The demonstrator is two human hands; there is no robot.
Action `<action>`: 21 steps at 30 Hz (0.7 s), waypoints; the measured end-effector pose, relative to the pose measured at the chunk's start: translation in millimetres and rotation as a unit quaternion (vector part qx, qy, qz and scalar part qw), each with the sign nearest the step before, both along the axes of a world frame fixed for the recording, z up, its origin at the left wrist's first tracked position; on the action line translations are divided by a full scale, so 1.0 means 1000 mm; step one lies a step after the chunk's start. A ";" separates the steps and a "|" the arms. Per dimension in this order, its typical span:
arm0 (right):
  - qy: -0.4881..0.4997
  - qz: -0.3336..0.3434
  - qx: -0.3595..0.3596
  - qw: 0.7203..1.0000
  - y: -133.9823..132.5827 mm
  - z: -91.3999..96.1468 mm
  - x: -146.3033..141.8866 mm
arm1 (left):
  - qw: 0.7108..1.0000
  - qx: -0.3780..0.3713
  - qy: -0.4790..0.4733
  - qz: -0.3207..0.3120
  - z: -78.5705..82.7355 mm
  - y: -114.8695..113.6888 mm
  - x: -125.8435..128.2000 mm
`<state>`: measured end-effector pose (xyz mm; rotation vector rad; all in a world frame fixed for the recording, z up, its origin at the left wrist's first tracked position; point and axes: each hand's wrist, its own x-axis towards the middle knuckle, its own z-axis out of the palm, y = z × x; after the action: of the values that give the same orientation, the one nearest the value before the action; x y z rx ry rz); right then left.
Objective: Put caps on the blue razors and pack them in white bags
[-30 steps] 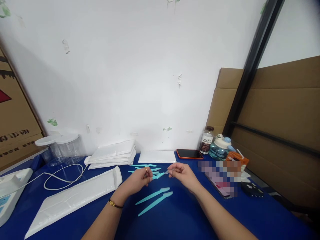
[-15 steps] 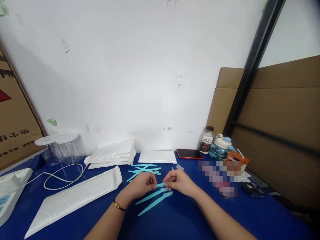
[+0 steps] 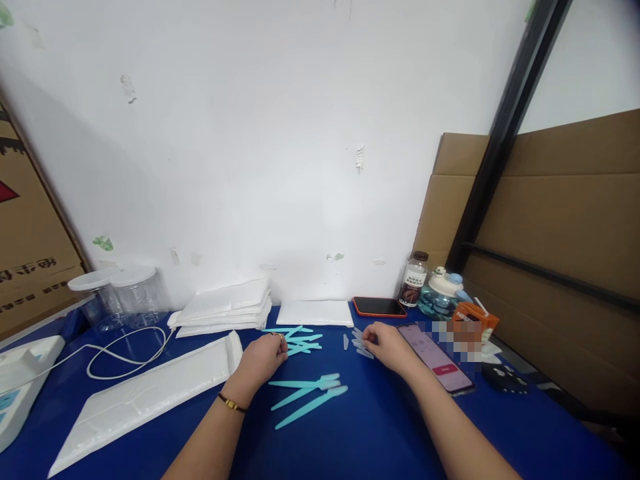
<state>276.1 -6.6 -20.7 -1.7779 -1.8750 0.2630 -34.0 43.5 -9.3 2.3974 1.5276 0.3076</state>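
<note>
My left hand (image 3: 265,359) is closed at the left side of a loose pile of turquoise eyebrow razors (image 3: 304,347). Its fingertips pinch at the pile and cover the ends of some razors. Over on the right, my right hand (image 3: 385,343) pinches at a small group of clear plastic blade caps (image 3: 358,341); the cap between its fingers is mostly hidden. A single clear cap (image 3: 345,342) lies just left of that group. Nearer to me, three more razors (image 3: 306,407) lie fanned out, their pale tips pointing right.
White padded envelopes (image 3: 225,303) are stacked at the back, with a flat white packet (image 3: 315,313) beside them. A long white envelope (image 3: 150,393) lies left. Right stand an orange-edged phone (image 3: 380,307), a lit phone (image 3: 437,360), a brown-capped bottle (image 3: 413,280) and an orange carton (image 3: 475,323).
My hands have parted: the left moved back-left to the razor pile, the right moved right to the caps. The razor they held between them now lies above the other two in front.
</note>
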 end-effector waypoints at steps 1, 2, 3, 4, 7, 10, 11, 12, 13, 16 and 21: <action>-0.013 -0.005 -0.005 1.000 0.000 -0.003 -0.002 | 1.000 -0.001 -0.004 -0.001 -0.001 0.000 0.001; -0.022 -0.012 -0.011 1.000 0.001 -0.005 -0.005 | 1.000 -0.001 -0.007 -0.003 -0.001 0.000 0.001; -0.028 -0.017 -0.016 0.999 0.001 -0.008 -0.006 | 1.000 0.001 -0.010 -0.005 -0.001 0.000 0.002; -0.030 -0.020 -0.023 0.999 0.002 -0.010 -0.007 | 1.000 0.003 -0.013 -0.007 -0.001 0.000 0.002; -0.019 -0.017 -0.031 0.999 0.004 -0.016 -0.006 | 1.000 0.001 -0.025 -0.014 0.003 -0.002 0.004; -0.002 -0.016 -0.023 1.000 0.004 -0.014 -0.005 | 0.998 -0.002 -0.054 -0.030 0.008 -0.005 0.006; 0.010 -0.015 -0.018 1.000 0.004 -0.012 -0.005 | 0.997 -0.001 -0.065 -0.037 0.010 -0.006 0.008; 0.030 -0.010 -0.011 0.999 0.003 -0.008 -0.007 | 0.996 -0.002 -0.075 -0.043 0.011 -0.007 0.009; 0.057 0.001 -0.003 0.998 0.001 -0.005 -0.009 | 0.995 -0.004 -0.084 -0.047 0.013 -0.008 0.010; 0.154 0.064 0.011 0.986 -0.005 0.007 -0.021 | 0.993 -0.019 -0.102 -0.056 0.014 -0.011 0.013; 0.202 0.118 0.008 0.972 -0.011 0.015 -0.040 | 0.989 -0.040 -0.130 -0.064 0.010 -0.010 0.015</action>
<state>235.9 -17.9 -5.6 -1.3614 -1.7763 0.6435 -18.8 33.8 1.1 2.2763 1.2420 0.4982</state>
